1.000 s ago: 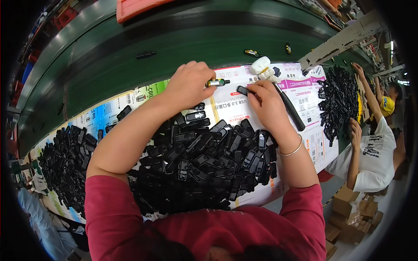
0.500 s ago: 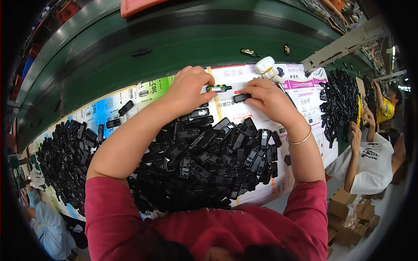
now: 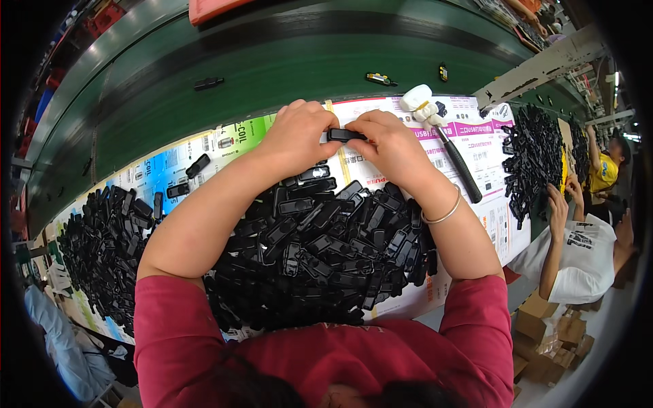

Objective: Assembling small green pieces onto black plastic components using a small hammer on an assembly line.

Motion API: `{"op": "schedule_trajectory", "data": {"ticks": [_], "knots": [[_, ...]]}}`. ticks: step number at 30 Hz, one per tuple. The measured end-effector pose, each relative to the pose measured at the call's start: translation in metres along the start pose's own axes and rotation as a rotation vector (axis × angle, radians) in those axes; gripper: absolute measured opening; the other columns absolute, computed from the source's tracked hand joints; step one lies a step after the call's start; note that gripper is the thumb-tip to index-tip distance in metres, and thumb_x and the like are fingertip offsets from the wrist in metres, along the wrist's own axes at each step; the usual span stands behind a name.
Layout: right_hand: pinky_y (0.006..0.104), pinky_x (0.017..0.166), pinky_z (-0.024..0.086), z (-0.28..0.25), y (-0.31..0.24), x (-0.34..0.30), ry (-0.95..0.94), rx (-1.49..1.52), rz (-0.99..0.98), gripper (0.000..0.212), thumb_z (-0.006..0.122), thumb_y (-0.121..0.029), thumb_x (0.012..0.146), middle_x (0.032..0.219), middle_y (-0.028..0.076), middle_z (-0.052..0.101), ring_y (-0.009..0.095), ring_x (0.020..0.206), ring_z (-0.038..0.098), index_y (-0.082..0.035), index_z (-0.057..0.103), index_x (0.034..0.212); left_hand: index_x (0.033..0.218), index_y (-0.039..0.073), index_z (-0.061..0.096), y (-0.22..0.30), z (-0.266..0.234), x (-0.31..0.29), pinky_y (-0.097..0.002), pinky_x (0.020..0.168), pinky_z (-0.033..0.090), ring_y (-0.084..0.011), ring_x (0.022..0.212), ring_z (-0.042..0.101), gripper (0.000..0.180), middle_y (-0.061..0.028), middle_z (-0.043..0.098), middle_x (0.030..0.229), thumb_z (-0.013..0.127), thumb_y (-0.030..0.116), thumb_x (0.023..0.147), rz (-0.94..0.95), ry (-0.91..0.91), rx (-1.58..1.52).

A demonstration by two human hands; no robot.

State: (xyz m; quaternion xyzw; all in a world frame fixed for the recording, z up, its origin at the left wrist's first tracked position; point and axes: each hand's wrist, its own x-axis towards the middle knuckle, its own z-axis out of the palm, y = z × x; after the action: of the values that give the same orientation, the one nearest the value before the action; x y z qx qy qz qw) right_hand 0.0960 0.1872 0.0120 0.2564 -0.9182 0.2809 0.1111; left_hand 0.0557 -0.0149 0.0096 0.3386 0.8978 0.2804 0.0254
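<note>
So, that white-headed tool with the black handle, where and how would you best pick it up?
Probably by the near half of its black handle, gripped from above and the person's right. The handle is long, slim and uncovered, slanting toward the person, with the right wrist to its left. The bulky white head looks more awkward.

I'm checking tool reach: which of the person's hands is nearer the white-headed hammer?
The right. The right hand is left of the white-headed hammer, not touching it; the left hand is farther left, at the other end of the black casing both hold.
</note>
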Motion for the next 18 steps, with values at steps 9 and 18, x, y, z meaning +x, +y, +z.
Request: {"op": "schedule_trajectory", "data": {"ticks": [9,18], "knots": [[0.0419,0.093,0.045,-0.038,0.013,-0.023,0.239,-0.195,0.135,0.036,0.072,-0.017,0.081,0.112,0.015,0.064,0.034,0.104,0.058,-0.001,0.063,0.112,0.1,0.01,0.068,-0.004,0.004,-0.003,-0.0396,0.095,0.039,-0.0265,0.107,0.054,0.025,-0.0051,0.06,0.103,0.074,0.022,0.079,0.016,0.041,-0.049],[0.0353,0.078,0.052,-0.076,0.009,-0.075,0.026,-0.115,0.49,0.037,0.067,-0.008,0.085,0.101,0.016,0.065,0.029,0.086,0.064,-0.004,0.062,0.121,0.098,0.008,0.072,0.001,0.001,0.001,-0.0386,0.09,0.042,-0.0247,0.095,0.059,0.025,-0.0051,0.062,0.098,0.075,0.022,0.078,0.005,0.025,-0.064]]}}
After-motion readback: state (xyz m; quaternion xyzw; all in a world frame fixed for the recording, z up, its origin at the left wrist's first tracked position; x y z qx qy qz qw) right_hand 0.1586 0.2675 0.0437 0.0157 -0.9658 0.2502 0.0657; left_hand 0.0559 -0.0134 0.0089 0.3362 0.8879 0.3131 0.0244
